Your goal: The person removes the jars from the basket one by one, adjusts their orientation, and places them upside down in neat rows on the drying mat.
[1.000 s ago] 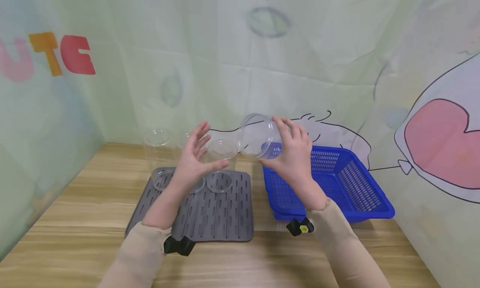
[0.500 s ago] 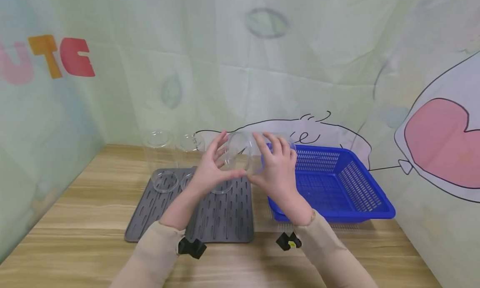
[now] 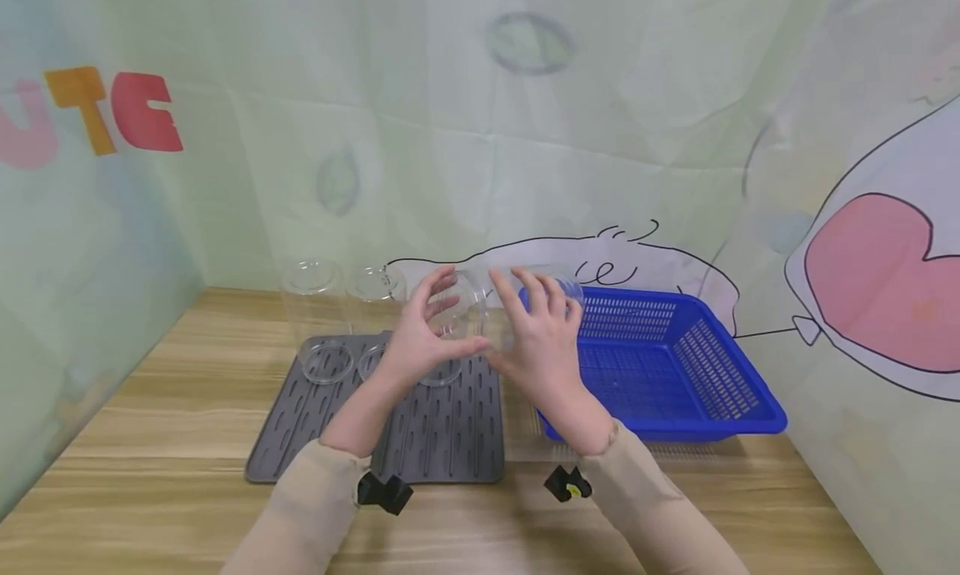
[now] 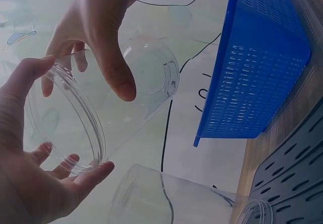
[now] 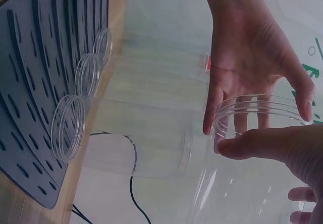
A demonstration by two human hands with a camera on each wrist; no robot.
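Note:
In the head view my right hand (image 3: 543, 350) grips the side of a clear plastic jar (image 4: 136, 77), which lies sideways in the air. The jar's threaded mouth points left, into my left hand (image 3: 408, 346). The left wrist view shows the left thumb at one side of the mouth rim and the fingers on the opposite side. Several similar clear jars (image 5: 146, 138) stand mouth-down on a dark grey slotted drying mat (image 3: 457, 442), partly hidden behind the left hand in the head view.
A blue perforated plastic basket (image 3: 742, 383) stands right of the mat on the wooden table (image 3: 127, 408). Behind everything hangs a pale green printed curtain (image 3: 420, 167), close to the jars and basket.
My right hand has carried the jar left and slightly down, while the left hand moved right to meet its mouth. The left fingers now hold the rim. The standing jars stayed put.

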